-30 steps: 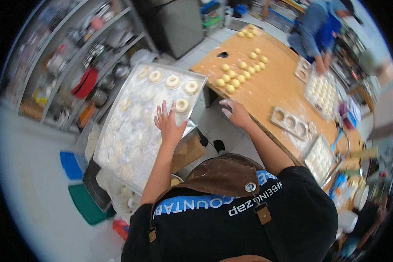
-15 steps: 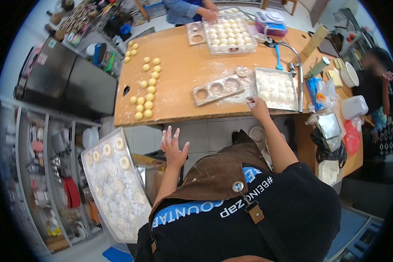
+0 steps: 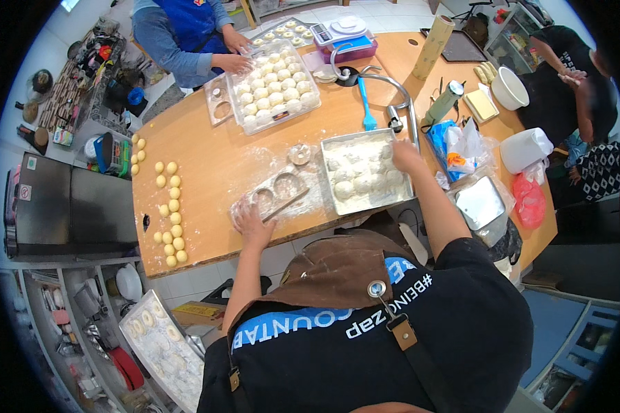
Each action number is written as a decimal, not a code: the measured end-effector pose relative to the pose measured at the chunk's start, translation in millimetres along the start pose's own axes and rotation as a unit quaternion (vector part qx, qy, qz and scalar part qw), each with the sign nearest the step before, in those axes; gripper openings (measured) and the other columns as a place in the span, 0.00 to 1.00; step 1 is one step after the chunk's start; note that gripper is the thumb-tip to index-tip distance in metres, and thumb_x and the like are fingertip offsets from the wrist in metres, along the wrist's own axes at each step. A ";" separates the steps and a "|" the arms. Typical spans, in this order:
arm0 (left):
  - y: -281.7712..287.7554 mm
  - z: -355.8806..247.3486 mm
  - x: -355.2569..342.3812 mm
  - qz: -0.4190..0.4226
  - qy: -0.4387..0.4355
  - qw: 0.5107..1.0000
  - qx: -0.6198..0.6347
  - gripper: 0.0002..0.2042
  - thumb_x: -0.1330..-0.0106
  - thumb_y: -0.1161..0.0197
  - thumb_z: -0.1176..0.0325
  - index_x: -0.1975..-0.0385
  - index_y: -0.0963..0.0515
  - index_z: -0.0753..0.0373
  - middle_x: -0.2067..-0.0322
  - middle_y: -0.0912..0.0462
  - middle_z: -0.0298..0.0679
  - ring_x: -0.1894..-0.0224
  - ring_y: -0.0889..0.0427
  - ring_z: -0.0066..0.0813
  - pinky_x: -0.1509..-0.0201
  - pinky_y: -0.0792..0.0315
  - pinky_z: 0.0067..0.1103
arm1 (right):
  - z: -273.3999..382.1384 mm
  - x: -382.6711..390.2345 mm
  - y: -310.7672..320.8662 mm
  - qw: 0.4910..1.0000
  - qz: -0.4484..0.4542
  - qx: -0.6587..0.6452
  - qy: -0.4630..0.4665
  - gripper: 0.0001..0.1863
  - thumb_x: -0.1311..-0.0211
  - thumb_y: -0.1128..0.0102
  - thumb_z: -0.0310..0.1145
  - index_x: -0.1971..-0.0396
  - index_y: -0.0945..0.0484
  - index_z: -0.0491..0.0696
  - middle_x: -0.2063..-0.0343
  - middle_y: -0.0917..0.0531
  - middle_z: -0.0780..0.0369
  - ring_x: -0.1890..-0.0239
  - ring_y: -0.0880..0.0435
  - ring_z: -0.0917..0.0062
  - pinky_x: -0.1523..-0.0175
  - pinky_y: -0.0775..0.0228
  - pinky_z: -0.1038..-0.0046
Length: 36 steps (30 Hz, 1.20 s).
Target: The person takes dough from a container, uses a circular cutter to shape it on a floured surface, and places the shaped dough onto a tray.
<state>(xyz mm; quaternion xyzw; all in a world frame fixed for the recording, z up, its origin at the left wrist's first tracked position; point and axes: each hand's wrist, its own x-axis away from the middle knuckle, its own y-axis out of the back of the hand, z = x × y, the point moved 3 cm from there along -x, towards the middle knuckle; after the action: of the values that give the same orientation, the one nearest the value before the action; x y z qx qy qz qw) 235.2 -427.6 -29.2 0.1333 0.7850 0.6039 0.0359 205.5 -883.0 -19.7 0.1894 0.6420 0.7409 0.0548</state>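
My left hand (image 3: 253, 224) lies against the near left end of a flat wooden board with round holes (image 3: 282, 194), fingers stretched out and covering part of it. My right hand (image 3: 408, 157) is closed at the right side of a square metal tray (image 3: 373, 207). Floured white dough balls (image 3: 365, 180) sit in rows in that tray. The right fingertips are hidden, so whether they grip the tray edge or some dough does not show. A small round cutter (image 3: 299, 154) rests on the floury table beyond the board.
Yellow dough balls (image 3: 175, 205) stand at the table's left. Beyond, a person's hands (image 3: 234, 62) touch a clear box of dough balls (image 3: 274, 86). A blue brush (image 3: 367, 103), a scale (image 3: 339, 29) and plastic bags (image 3: 461, 148) lie around. A floured tray (image 3: 162, 351) is low left.
My left hand has come forward onto the holed board. My right hand has moved from the dough tray's near left corner to its right side. The whole view has turned rightward.
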 end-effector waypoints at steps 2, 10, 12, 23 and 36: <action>-1.7 -8.0 -12.1 -0.005 0.004 1.000 -0.004 0.41 0.52 0.33 0.53 0.37 0.43 0.53 0.32 0.57 0.46 0.31 0.61 0.48 0.31 0.67 0.43 | -6.9 -13.4 -10.4 0.999 0.022 0.015 0.043 0.15 0.51 0.50 0.27 0.61 0.25 0.41 0.61 0.21 0.48 0.54 0.24 0.55 0.48 0.32 0.58; 0.9 3.0 -27.8 0.012 0.074 0.997 -0.002 0.42 0.53 0.32 0.55 0.37 0.44 0.55 0.32 0.56 0.46 0.31 0.61 0.47 0.31 0.66 0.44 | -3.5 -15.1 12.4 0.989 0.136 0.014 0.063 0.21 0.54 0.46 0.28 0.55 0.26 0.47 0.51 0.25 0.49 0.44 0.31 0.56 0.45 0.37 0.55; -1.5 8.3 -31.2 0.011 0.065 0.998 -0.018 0.42 0.53 0.32 0.55 0.37 0.44 0.57 0.33 0.56 0.46 0.31 0.61 0.47 0.31 0.64 0.42 | -6.9 -13.9 6.3 0.989 0.115 0.000 0.091 0.20 0.54 0.47 0.25 0.56 0.25 0.47 0.54 0.24 0.50 0.46 0.29 0.56 0.46 0.35 0.56; 7.0 44.0 -62.9 0.133 -0.107 0.985 -0.011 0.48 0.66 0.25 0.52 0.40 0.40 0.58 0.40 0.37 0.46 0.38 0.40 0.43 0.34 0.47 0.35 | 2.9 -6.5 3.3 0.974 -0.042 -0.222 0.028 0.22 0.51 0.40 0.26 0.52 0.26 0.46 0.65 0.19 0.50 0.60 0.19 0.62 0.53 0.30 0.68; 9.0 11.1 -77.1 0.177 -0.241 0.953 -0.048 0.44 0.59 0.28 0.49 0.40 0.39 0.57 0.41 0.36 0.44 0.37 0.39 0.40 0.33 0.48 0.36 | 238.3 12.7 -53.7 0.927 0.102 -0.324 0.159 0.26 0.59 0.33 0.33 0.54 0.24 0.48 0.65 0.18 0.54 0.60 0.19 0.63 0.53 0.29 0.67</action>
<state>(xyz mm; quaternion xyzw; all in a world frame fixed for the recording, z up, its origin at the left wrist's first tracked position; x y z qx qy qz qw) 313.3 -434.5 -31.6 0.4102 0.6867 0.5875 0.1229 268.7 -648.0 -44.5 0.1058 0.3444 0.9305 -0.0658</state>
